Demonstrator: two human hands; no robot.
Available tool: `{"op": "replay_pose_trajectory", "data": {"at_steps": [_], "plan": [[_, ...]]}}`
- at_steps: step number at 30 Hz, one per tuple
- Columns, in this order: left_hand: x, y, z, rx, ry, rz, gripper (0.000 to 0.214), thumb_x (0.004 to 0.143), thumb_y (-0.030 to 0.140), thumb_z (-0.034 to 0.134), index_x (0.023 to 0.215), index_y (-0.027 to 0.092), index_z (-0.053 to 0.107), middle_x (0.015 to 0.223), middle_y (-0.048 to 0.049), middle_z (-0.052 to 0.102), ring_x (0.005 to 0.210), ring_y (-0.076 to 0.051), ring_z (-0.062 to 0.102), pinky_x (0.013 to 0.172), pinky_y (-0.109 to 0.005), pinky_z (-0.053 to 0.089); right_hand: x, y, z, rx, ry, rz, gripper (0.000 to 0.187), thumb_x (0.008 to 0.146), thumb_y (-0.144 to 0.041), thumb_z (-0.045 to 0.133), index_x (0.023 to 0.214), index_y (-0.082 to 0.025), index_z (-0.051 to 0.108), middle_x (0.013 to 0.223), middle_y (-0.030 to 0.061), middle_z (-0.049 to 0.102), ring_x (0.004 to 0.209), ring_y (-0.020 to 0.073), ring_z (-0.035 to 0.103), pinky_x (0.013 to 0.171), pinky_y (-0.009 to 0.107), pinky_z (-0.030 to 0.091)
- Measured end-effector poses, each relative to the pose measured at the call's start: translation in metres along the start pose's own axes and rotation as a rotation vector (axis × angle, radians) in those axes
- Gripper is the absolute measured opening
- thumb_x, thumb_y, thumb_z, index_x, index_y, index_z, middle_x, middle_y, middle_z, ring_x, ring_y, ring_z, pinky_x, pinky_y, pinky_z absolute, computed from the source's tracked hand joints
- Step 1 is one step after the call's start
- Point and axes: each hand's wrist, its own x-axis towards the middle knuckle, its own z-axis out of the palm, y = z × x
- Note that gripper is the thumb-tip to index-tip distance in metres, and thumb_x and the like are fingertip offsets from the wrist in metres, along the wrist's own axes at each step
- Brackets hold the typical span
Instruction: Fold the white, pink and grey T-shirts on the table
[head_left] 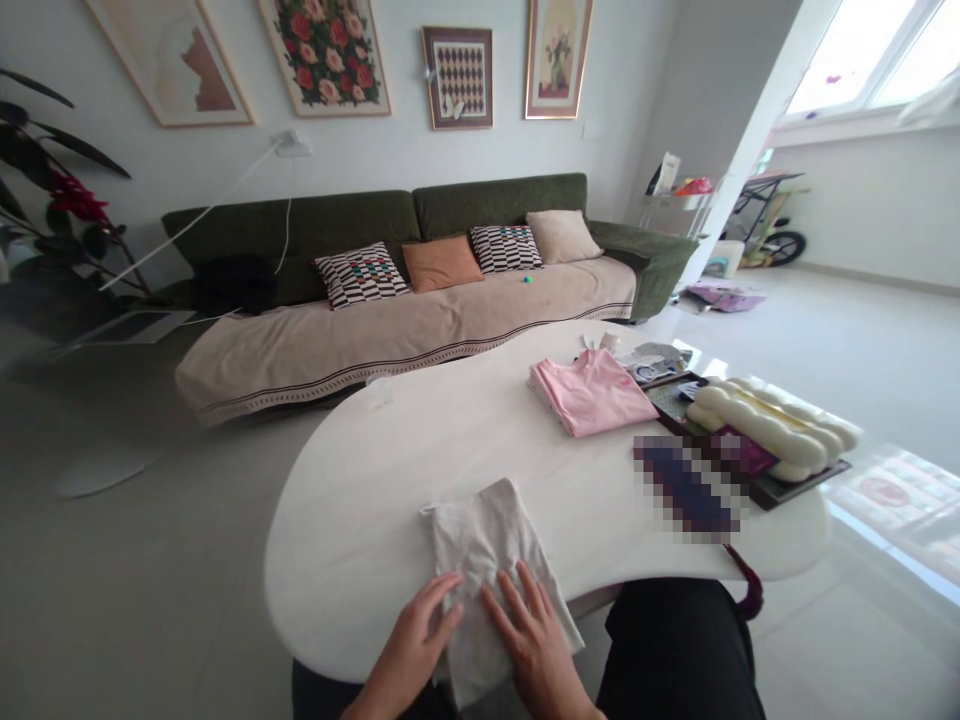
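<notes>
A folded beige cloth [484, 545] lies on the near edge of the white table [390, 470], hanging slightly over it. My left hand [416, 640] rests on the cloth's near left part, fingers stretched out and together. My right hand [529, 635] lies flat on the cloth's near right part with its fingers spread. Neither hand grips anything. Farther back on the table sits a folded pink garment [592, 392].
At the table's right end a dark tray [795, 485] holds a cream puffy cushion-like object [772, 420] and small items. A green sofa [420, 270] with several cushions stands beyond the table. A plant [52, 210] is at the left. My dark-trousered knee [675, 640] shows below.
</notes>
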Motion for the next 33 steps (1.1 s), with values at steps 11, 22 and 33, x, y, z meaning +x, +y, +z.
{"op": "replay_pose_trajectory", "data": {"at_steps": [11,22,33], "plan": [[0.037,-0.022,-0.009,0.025,0.368,-0.056,0.041,0.083,0.044,0.040,0.111,0.020,0.058,0.105,-0.0079,0.063,0.101,-0.021,0.057,0.089,-0.036,0.046,0.036,0.039,-0.145,1.498,-0.409,0.504,0.043,0.074,-0.031,0.052,0.113,-0.014,0.053,0.096,0.0088,0.066,0.088,0.0238,0.063,0.085,0.041,0.045],[0.095,-0.042,0.010,0.526,0.410,0.087,0.038,0.080,0.031,0.045,0.116,0.027,0.055,0.121,-0.0071,0.053,0.116,-0.025,0.040,0.098,-0.047,0.028,0.131,0.127,-0.218,1.671,0.245,0.581,0.022,0.074,-0.018,0.053,0.096,-0.013,0.055,0.084,0.0086,0.066,0.083,0.0208,0.064,0.075,0.037,0.052],[0.104,-0.052,0.012,0.730,0.428,0.072,0.039,0.082,0.033,0.042,0.119,0.028,0.053,0.126,-0.0059,0.049,0.116,-0.024,0.041,0.097,-0.048,0.031,0.214,0.243,-0.201,1.479,0.774,0.557,0.026,0.073,-0.028,0.050,0.097,-0.019,0.054,0.092,0.0035,0.065,0.092,0.0169,0.060,0.078,0.031,0.051]]}}
